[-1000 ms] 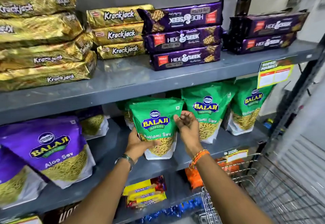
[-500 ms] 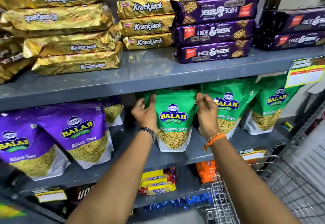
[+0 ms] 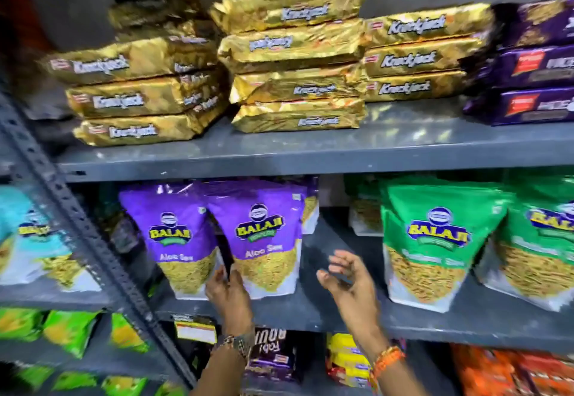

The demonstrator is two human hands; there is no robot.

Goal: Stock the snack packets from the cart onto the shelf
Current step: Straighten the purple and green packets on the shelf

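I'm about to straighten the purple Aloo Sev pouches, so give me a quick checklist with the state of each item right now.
1. Left hand at the pouch: ok, fingers rest at the bottom edge of the front purple Aloo Sev pouch.
2. Right hand free: ok, open and holding nothing.
3. Room beside the pouch: ok, bare middle shelf between it and the green pouch.
4. Pouches upright: not ok, the front purple one tilts and overlaps the second purple pouch.
5. Headroom under the upper shelf: cannot tell, frame blurred.
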